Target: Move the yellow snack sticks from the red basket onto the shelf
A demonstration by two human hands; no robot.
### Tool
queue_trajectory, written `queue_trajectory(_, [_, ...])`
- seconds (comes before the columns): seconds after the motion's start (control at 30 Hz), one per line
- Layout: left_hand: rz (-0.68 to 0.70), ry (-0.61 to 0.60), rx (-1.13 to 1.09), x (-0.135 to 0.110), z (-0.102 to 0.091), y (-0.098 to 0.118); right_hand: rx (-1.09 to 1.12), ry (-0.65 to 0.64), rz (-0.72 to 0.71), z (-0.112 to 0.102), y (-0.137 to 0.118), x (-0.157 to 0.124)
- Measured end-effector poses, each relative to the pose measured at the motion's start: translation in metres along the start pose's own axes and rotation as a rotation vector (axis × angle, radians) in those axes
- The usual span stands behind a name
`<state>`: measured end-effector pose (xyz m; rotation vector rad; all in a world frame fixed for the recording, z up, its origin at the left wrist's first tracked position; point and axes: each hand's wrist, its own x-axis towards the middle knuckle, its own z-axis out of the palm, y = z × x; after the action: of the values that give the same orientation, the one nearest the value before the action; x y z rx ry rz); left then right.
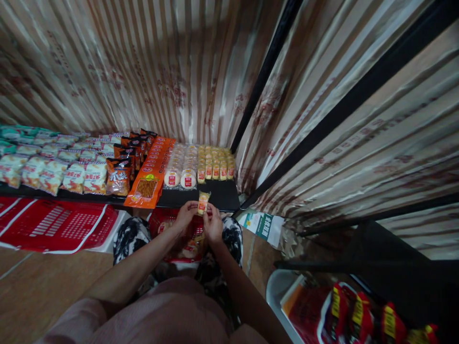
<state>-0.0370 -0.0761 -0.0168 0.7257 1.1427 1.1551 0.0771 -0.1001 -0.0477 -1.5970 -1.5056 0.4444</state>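
Observation:
Between my two hands is a small wrapped snack [203, 203], yellowish with a red and white label, held upright in front of the black shelf [215, 193]. My left hand [186, 213] pinches its left edge, and my right hand [213, 223] grips its lower right side. Rows of matching yellow snack packs [216, 165] stand at the right end of the shelf. Left of them are round white wrapped cakes [180, 167] with red labels. A red basket [154, 220] holding more wrapped packs sits between my knees, partly hidden by my forearms.
Long orange packets [150, 172], dark orange bags [118, 176] and white snack bags [73, 177] fill the shelf leftward. Another red basket [84, 224] lies below. Black frame bars [265, 76] slant before a striped curtain [172, 62]. A grey tub [278, 289] stands lower right.

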Motion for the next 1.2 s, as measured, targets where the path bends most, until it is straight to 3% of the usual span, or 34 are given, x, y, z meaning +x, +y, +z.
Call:
queue_trajectory(0.33, [0.003,0.017,0.079,0.028,0.021,0.001,0.003,0.044,0.002,0.001,0.013,0.029])
queue_trajectory(0.77, [0.130,0.068,0.227,0.063,0.043,-0.009,-0.019,0.126,-0.016,0.009,0.029,0.060])
queue_trajectory(1.2, [0.066,0.080,0.254,0.085,0.061,-0.003,-0.051,0.126,0.010,0.025,0.042,0.090])
